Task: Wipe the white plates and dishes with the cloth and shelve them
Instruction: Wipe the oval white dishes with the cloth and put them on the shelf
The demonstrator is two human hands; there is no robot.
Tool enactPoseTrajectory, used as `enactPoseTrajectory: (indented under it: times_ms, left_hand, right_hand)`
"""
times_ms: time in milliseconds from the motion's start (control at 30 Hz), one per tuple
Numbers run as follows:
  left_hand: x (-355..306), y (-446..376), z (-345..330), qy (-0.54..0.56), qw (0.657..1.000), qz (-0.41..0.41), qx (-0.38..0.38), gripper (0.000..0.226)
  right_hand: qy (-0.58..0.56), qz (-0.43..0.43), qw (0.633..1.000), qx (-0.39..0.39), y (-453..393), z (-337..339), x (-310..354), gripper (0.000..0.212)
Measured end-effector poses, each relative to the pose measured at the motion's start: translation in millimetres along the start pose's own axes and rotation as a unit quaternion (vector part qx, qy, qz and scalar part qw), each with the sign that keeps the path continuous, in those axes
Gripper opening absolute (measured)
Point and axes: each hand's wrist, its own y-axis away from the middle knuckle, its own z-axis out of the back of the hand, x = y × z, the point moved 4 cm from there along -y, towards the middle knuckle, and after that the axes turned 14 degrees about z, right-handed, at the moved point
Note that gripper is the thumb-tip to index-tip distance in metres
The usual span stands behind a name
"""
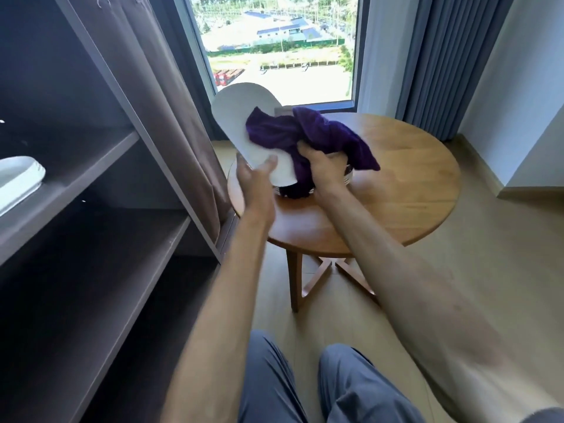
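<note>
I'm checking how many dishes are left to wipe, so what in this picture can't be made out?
Head view only:
- Whatever sits on the round table under the purple cloth: hidden by cloth, right hand and oval white plate; only a striped rim shows.
- White dish on the shelf: cut off by the left edge.
- Left hand fingers: behind the plate.
- Plate's far side: unseen.

round wooden table (396, 178), window (274, 41), grey curtains (442, 56)

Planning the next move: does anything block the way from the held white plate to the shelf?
Nothing visible does. The left hand holds the oval white plate right of the shelf, whose front is open.
</note>
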Motion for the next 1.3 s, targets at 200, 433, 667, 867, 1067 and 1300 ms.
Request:
enactPoseTrajectory:
  times_ms: [200, 433, 667, 867, 1067, 1300]
  left_hand:
    - [26, -2, 11, 0.022, 0.999, -0.017, -0.018, 0.078]
    - [19, 9, 12, -0.117, 0.979, 0.044, 0.16, 0.051]
    - [10, 23, -10, 0.188, 0.967, 0.062, 0.16, 0.044]
    - [36, 32, -33, 0.195, 0.974, 0.03, -0.11, 0.055]
    - [21, 13, -9, 0.075, 0.992, 0.018, -0.098, 0.054]
    - [-27, -12, 22, -0.119, 0.991, 0.043, 0.032, 0.058]
  right_hand:
    - [0.084, -0.028, 0.991, 0.099, 5, 9, -12, 0.022]
    - [0.143, -0.004, 0.982, 0.122, -38, 8, 30, 0.023]
    - [0.01, -0.079, 0.997, 0.005, -46, 2, 43, 0.021]
    - [-0.088, -0.143, 0.984, -0.068, -2, 1, 0, 0.023]
    - [-0.108, -0.132, 0.984, -0.056, 2, 17, -14, 0.046]
    - [-0.151, -0.096, 0.984, -0.021, -6, 26, -12, 0.021]
